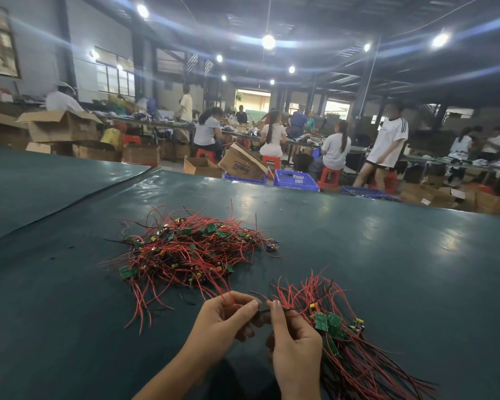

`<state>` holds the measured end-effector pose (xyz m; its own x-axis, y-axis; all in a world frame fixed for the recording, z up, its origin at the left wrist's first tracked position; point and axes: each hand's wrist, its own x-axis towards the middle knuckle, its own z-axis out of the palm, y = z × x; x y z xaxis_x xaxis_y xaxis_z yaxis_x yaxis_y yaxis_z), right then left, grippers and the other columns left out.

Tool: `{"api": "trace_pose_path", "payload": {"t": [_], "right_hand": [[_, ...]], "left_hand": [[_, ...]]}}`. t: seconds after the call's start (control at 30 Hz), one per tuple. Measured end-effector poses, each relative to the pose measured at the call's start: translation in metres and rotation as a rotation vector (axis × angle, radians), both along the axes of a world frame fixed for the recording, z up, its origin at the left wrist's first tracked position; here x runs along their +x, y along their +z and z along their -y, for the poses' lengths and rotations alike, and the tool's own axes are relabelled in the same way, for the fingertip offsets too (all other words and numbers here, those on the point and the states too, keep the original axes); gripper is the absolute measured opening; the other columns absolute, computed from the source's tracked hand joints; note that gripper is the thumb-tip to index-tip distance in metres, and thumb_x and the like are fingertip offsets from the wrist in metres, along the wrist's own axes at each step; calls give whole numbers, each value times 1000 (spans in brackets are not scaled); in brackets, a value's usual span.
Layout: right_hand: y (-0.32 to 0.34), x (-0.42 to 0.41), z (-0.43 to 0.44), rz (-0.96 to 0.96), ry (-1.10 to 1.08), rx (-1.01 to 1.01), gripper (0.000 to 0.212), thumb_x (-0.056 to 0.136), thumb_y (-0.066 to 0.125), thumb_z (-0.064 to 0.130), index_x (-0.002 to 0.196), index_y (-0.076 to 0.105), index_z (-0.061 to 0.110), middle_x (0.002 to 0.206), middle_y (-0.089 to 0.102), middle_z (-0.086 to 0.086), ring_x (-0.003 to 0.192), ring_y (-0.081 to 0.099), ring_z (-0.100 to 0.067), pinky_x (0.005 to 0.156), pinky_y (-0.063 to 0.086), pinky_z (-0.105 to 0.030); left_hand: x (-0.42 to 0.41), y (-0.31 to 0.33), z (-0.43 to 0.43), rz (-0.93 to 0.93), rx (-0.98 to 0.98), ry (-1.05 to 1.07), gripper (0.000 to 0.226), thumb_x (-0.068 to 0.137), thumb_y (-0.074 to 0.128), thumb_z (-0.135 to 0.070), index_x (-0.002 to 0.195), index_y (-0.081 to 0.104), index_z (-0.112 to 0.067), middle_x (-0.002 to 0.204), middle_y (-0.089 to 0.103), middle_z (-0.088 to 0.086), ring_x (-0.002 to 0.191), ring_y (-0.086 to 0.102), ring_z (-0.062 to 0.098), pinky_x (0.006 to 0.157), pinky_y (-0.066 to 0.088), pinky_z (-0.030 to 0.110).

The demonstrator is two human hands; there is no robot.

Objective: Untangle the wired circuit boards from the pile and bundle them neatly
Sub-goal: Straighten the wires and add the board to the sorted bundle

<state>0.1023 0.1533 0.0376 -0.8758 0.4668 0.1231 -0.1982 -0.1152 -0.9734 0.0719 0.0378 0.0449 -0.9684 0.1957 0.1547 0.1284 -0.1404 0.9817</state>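
A tangled pile [189, 252] of small green circuit boards with red and black wires lies on the dark green table [387, 255], ahead and left of my hands. My left hand [227, 316] pinches red wires that trail from the pile's near edge. My right hand [293, 342] grips a bundle [347, 347] of wired boards, its wires fanning up and trailing down to the lower right. Green boards [326, 323] of the bundle show just right of my right hand. The fingertips of both hands nearly meet.
A fold in the table cover [84, 197] runs diagonally at the left. Beyond the far table edge stand cardboard boxes [243, 163], blue crates [295, 179] and red stools. Several people sit or walk at other tables in the hall.
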Motion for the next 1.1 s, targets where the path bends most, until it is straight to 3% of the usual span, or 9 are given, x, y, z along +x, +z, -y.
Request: {"api": "trace_pose_path", "payload": {"t": [0.1, 0.3, 0.4, 0.5, 0.57, 0.7, 0.9, 1.1], "right_hand": [[0, -3, -4, 25, -48, -99, 28, 90, 64, 20, 65, 78, 20, 55, 67, -1, 38, 49, -5, 37, 40, -18], [-3, -6, -7, -13, -57, -150, 29, 91, 63, 18, 66, 78, 17, 57, 67, -4, 34, 41, -6, 32, 32, -19], [-3, -5, -6, -29, -27, -120, 26, 89, 63, 22, 69, 78, 22, 52, 62, -2, 37, 42, -6, 36, 36, -20], [-1, -2, -5, -55, 22, -80, 21, 86, 63, 26, 73, 79, 25, 52, 62, -2, 38, 42, -6, 37, 36, -21], [-1, -2, -4, -61, 24, -73, 20, 84, 62, 30, 73, 78, 25, 51, 61, -3, 37, 42, -6, 36, 36, -20], [-6, -5, -5, -43, -38, -104, 21, 86, 64, 28, 72, 79, 25, 50, 60, 0, 39, 43, -5, 38, 39, -21], [-6, -8, -6, -61, -47, -186, 21, 83, 66, 26, 68, 79, 23, 45, 56, 0, 32, 37, -6, 34, 34, -21], [-5, -7, -6, -67, -38, -209, 19, 71, 68, 37, 68, 79, 22, 46, 57, -1, 33, 37, -6, 36, 33, -22]], "left_hand": [[0, 2, 1, 18, 14, 8, 9, 87, 64, -6, 91, 69, 0, 74, 72, 16, 59, 60, 15, 56, 49, 21], [-2, 1, 1, 99, 70, 10, 11, 87, 63, -6, 91, 73, -2, 74, 72, 13, 63, 62, 13, 57, 50, 18], [-1, 2, 0, 205, 124, -35, 22, 85, 64, -21, 84, 75, -3, 68, 66, 9, 56, 57, 13, 53, 48, 20], [2, 3, 0, 245, 45, -95, 40, 78, 62, -43, 79, 75, -5, 64, 63, 8, 51, 55, 14, 53, 46, 23], [3, 4, 1, 252, 8, -122, 40, 76, 63, -46, 73, 74, -8, 64, 64, 9, 53, 56, 15, 54, 47, 23], [3, 6, 0, 241, 60, -114, 27, 80, 65, -33, 70, 72, -9, 64, 63, 10, 52, 56, 16, 53, 46, 22], [-1, 4, 1, 299, 169, 29, 24, 88, 61, -8, 65, 70, -7, 59, 61, 10, 47, 53, 15, 46, 44, 20], [-2, 5, 3, 270, 157, 34, 29, 89, 60, -5, 60, 67, -10, 57, 59, 9, 48, 54, 15, 47, 44, 20]]}}
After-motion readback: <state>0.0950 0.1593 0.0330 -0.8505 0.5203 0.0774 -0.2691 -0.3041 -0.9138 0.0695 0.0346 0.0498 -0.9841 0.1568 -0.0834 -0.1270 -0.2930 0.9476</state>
